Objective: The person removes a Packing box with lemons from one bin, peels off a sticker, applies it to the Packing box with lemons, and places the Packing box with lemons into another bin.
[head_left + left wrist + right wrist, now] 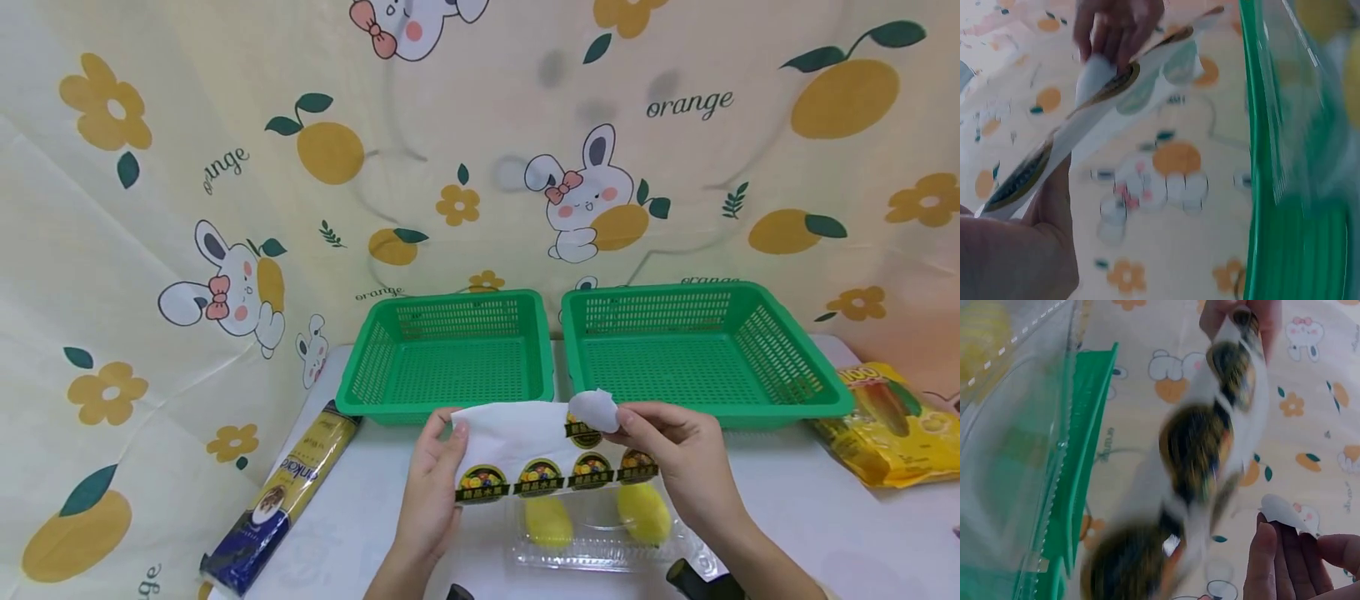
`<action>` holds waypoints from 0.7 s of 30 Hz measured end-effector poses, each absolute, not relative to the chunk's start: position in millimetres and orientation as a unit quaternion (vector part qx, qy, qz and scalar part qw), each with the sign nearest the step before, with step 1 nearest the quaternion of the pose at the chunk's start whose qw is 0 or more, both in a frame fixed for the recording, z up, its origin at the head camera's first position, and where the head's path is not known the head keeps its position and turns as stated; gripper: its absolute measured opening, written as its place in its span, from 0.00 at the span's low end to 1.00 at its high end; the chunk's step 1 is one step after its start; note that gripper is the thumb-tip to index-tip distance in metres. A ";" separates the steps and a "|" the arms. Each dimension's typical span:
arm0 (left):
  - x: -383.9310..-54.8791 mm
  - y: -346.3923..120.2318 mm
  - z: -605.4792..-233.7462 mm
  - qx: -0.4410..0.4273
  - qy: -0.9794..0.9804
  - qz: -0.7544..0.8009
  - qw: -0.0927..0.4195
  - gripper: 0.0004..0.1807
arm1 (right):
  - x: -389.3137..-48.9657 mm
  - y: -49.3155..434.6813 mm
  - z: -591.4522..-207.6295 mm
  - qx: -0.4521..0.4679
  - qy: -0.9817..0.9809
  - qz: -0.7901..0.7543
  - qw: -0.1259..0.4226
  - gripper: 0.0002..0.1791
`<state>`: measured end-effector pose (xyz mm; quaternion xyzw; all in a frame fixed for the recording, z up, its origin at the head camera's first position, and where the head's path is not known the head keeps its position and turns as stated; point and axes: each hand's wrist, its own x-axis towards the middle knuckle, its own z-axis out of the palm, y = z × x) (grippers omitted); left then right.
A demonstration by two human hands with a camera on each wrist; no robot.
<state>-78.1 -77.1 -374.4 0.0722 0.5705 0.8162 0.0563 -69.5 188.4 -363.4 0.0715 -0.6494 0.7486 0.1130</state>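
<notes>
The left hand [433, 492] pinches the left end of a sticker sheet [525, 454] held up over the worktop's [810, 517] near edge. The right hand [678, 454] pinches one sticker [594, 410], peeled up from the sheet's top. Only the head view shows what lies beneath: a clear box [600, 533] with two yellow fruits [643, 510]. The left wrist view shows the sheet edge-on and the lifted sticker's white back; the right wrist view is blurred. Two green baskets [450, 354] stand side by side at the far edge, with bare worktop between them and the hands. A long packet [288, 496] lies at the left edge, a yellow bag [888, 425] at the right.
</notes>
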 end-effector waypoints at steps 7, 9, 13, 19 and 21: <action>-82.4 -153.4 -386.5 -0.016 0.606 0.795 0.018 0.15 | -69.2 190.8 -372.5 0.084 -0.640 0.750 0.142 0.08; -85.4 -178.3 -393.3 -0.053 0.609 0.791 0.013 0.16 | -69.5 192.2 -374.4 0.087 -0.638 0.751 0.147 0.08; -93.3 -222.1 -410.6 -0.125 0.627 0.769 0.009 0.19 | -69.5 195.4 -376.5 0.090 -0.632 0.754 0.157 0.10; -110.2 -254.0 -443.6 -0.161 0.672 0.722 0.036 0.23 | -70.0 197.9 -380.7 0.088 -0.621 0.763 0.156 0.11; -116.7 -254.4 -453.5 -0.153 0.692 0.704 0.045 0.22 | -70.1 199.1 -382.6 0.083 -0.623 0.763 0.154 0.11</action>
